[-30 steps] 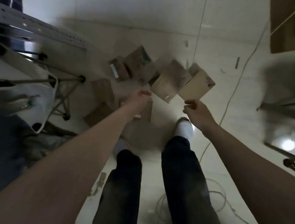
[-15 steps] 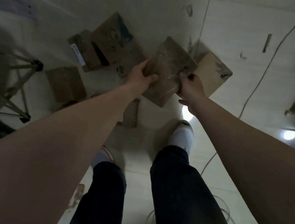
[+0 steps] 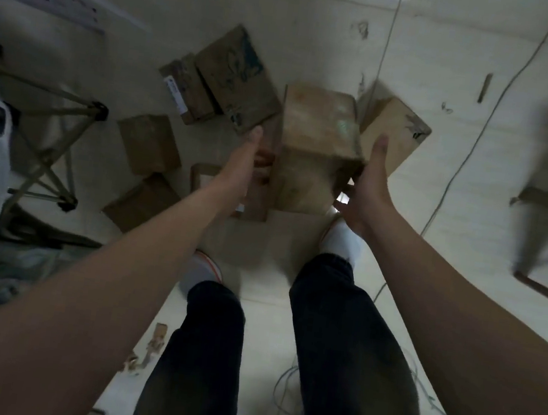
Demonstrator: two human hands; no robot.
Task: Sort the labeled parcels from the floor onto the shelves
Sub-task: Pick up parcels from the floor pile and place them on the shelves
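Just now the parcel [image 3: 315, 143] came up clear of other parcels [image 3: 238, 75], clamped btwn left hand [image 3: 242, 169] & right hand [image 3: 369, 191], fingers curled round it: pick done, carry next imo.

The person is wearing loose dark trousers [image 3: 344, 354], the cloth creasing softly down both legs. The right foot [image 3: 341, 241] is showing plain white, possibly a sock rather than a shoe, since blur is smearing its outline. The left foot is wearing a pale grey shoe [image 3: 201, 269] with a thin reddish line running round its rim. Both forearms are showing bare to the edge of view, and the left hand [image 3: 243, 165] and right hand [image 3: 367, 193] are going bare too.
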